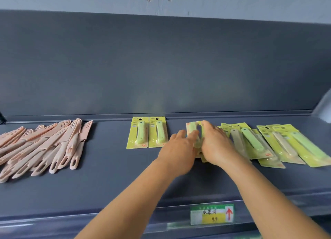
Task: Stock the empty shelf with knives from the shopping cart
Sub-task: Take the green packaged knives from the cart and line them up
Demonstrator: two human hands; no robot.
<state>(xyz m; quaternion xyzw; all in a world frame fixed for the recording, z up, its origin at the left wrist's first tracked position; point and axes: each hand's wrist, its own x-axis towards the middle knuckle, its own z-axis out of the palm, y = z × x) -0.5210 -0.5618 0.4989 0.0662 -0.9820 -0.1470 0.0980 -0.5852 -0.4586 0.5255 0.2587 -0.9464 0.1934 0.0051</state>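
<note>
A price tag point(211, 214) sits on the front edge of the grey shelf point(111, 176). Mid-shelf, both forearms reach in: left hand point(179, 149) and right hand point(217, 145) together grip a small stack of carded knives point(194, 131). Loose yellow packs point(279, 145) overlap at right, two packs point(146, 133) lie squared near the back panel, pink knives point(41, 147) are heaped left.
</note>
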